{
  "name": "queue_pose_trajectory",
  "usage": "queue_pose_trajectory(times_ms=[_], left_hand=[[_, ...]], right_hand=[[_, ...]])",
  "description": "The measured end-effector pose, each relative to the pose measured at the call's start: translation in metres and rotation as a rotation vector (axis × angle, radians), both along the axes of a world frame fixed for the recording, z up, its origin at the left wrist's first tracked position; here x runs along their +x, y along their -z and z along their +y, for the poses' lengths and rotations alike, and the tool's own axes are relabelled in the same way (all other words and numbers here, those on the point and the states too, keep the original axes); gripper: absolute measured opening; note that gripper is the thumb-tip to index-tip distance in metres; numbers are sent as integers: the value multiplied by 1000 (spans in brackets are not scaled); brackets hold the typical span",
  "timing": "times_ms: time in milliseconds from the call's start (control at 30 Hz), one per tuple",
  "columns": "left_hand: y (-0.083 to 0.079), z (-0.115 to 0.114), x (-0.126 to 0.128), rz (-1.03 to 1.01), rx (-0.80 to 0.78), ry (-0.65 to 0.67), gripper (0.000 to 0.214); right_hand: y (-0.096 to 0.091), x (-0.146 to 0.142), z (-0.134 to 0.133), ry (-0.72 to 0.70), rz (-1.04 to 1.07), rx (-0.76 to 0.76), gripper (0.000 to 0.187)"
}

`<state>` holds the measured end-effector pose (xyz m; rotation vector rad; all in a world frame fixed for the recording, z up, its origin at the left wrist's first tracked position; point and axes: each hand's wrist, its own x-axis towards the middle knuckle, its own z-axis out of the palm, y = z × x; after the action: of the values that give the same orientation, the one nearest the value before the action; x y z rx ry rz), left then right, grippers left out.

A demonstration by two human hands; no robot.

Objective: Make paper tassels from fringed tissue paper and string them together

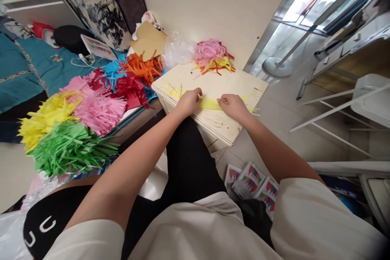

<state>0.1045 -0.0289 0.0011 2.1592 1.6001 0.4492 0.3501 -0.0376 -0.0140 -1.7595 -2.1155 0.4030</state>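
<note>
A strip of yellow tissue paper (210,104), fringed at both ends, lies across the small cream cabinet top (240,83). My left hand (189,101) is closed with its fingers curled at the strip's left part. Over the right part, my right hand (233,105) is closed in a pinch on the same paper. The fingertips partly hide where they meet the paper. Pink, yellow and orange tissue tassels (211,53) are heaped at the far edge of the cabinet.
Piles of green (70,146), yellow (48,118) and pink tassels (99,107) lie on the left. A clear plastic bag (177,53) sits behind the cabinet. Printed packets (251,180) rest on the floor. A folding chair (368,97) and fan base (276,67) stand right.
</note>
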Motion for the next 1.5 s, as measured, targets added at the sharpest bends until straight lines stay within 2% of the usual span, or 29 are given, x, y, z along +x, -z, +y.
queue_pose_trajectory(times_ms=[233,500,700,833,1167,1400,1500], left_hand=[[0,-8,7,103,46,-24,29],[8,-4,-6,-13,-3,-85,38],[6,-3,0,95,0,-114,35],[4,-4,4,139,4,-107,31],[8,-1,3,172,27,-82,29],[7,-1,7,228,40,-85,30],[5,-2,8,276,95,-73,31]], right_hand=[[13,-9,-7,17,-90,115,32],[18,-4,1,2,-94,104,30],[17,-7,4,-3,-146,100,27],[14,-8,4,-8,-145,85,28],[-7,-19,-4,-10,-367,-9,33],[-7,-21,-4,-12,-426,-21,36],[-6,-22,-4,-10,-435,-17,37]])
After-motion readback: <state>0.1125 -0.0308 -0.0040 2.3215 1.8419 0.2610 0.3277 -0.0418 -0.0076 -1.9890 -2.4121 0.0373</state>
